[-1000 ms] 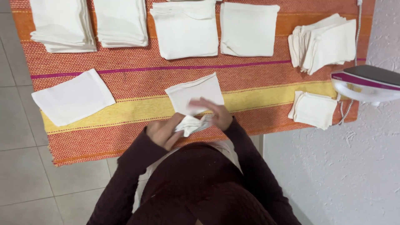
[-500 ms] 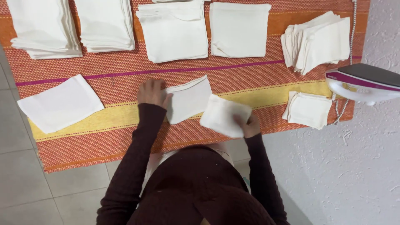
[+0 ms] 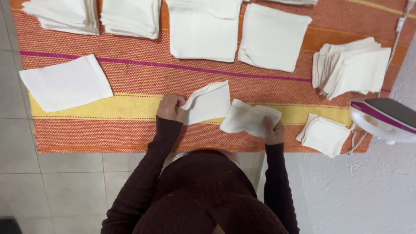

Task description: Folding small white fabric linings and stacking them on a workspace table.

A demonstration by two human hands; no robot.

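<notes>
Gripping one white cloth [image 3: 209, 103] with left hand [image 3: 170, 107] at centre frame, clamping another cloth [image 3: 249, 118] with right hand [image 3: 273, 131]; iron [image 3: 385, 119] at right edge.

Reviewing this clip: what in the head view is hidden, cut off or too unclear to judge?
Head view only:
- Left hand: its fingertips are tucked under the cloth it grips, so the grip is unclear.
- Right hand: its fingers are partly covered by the second cloth.
- Iron: cut off by the right edge; its soleplate is hidden.
- Far stacks: cropped by the top edge; their count cannot be told.
- What carries the striped cover is hidden beneath it.
</notes>
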